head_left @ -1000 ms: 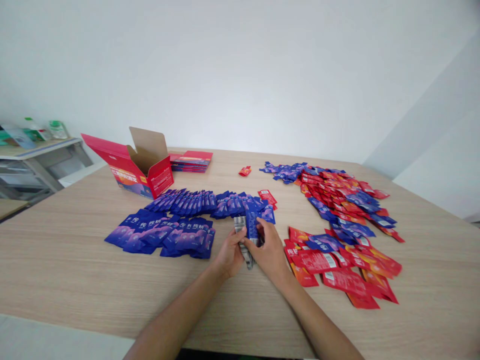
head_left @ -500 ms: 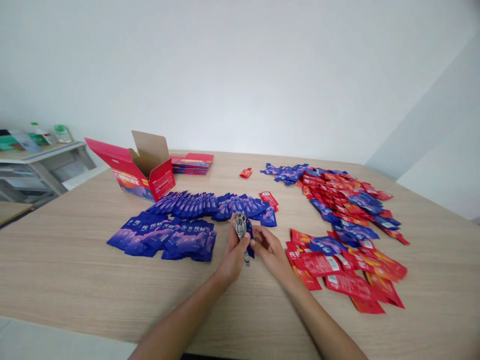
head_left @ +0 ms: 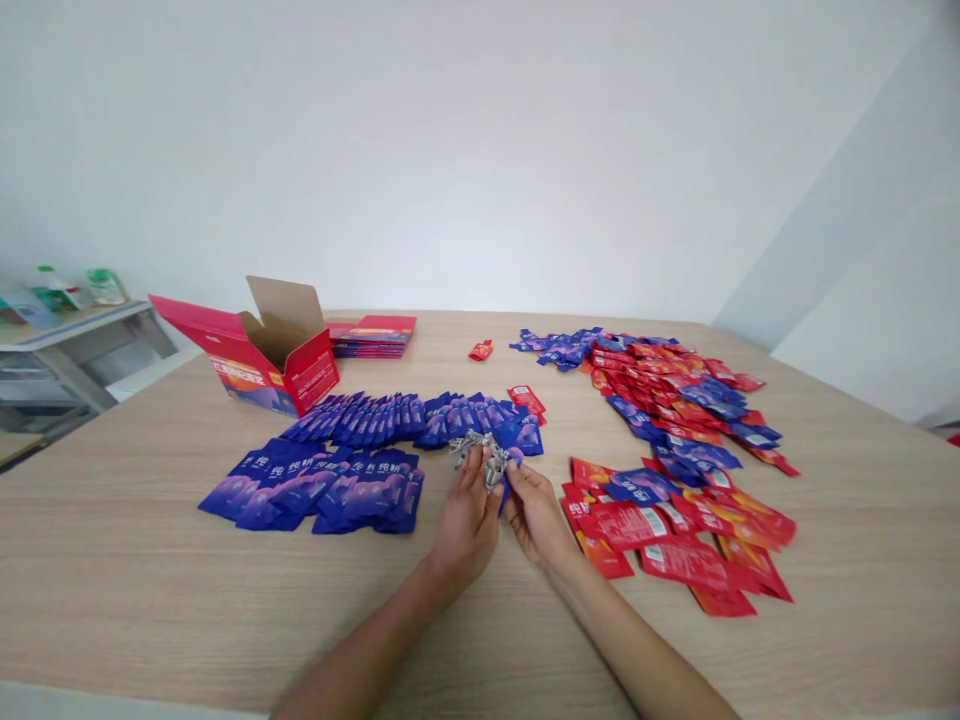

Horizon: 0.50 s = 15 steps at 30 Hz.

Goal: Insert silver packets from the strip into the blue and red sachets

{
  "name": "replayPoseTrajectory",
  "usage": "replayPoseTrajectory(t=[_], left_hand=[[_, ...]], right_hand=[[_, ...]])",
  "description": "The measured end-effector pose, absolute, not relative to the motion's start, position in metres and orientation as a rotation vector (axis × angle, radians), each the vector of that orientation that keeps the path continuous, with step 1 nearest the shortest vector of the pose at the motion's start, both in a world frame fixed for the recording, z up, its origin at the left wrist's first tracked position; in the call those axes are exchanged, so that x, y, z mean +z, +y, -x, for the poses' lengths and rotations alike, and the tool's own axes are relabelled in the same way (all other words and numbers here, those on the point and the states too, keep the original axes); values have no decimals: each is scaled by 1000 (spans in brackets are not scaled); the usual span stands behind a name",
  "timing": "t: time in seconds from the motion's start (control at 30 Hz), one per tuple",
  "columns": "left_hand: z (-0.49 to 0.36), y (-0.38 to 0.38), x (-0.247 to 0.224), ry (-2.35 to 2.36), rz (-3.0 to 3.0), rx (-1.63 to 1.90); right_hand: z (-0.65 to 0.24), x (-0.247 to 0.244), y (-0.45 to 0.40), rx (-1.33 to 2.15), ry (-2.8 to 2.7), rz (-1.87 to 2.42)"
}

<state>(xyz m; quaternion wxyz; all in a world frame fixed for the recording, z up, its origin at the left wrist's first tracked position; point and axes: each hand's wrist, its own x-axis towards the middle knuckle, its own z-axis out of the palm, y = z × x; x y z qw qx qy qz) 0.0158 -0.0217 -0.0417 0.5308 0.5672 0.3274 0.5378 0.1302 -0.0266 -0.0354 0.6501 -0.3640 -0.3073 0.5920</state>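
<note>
My left hand [head_left: 466,525] is closed around a bundle of sachets [head_left: 487,458], whose crumpled silver-grey ends show above the fingers. Against the right side of that bundle, my right hand [head_left: 540,515] pinches a blue-purple sachet [head_left: 514,456], mostly covered by the fingers. Just beyond both hands lies a fanned row of blue sachets [head_left: 379,418], with a red sachet [head_left: 527,401] behind its right end. To the left, more blue sachets [head_left: 367,490] overlap, printed side up. A loose pile of red sachets [head_left: 686,565] lies right of my right hand, with a few blue ones among them.
An open red carton [head_left: 311,383] stands at the left with its flaps up, beside a stack of flat red cartons [head_left: 382,330]. One red sachet [head_left: 481,350] lies alone toward the back. A larger mixed heap [head_left: 667,385] spreads over the right side of the wooden table [head_left: 150,590].
My left hand has turned over the bundle, its back now showing, and the silver ends have fanned out toward the left. My right hand stays at the bundle's right side. The view has shifted slightly.
</note>
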Motion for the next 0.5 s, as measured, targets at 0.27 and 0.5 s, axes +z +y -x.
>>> replayPoseTrajectory(t=[0.27,0.5], left_hand=[[-16,-36,-28,701,-1466,1244],[-23,-39,-28,715,-984,1270]], right_hand=[[-161,-28,-14,1323,-540,767],[-176,-19,-7,1115,-576,765]])
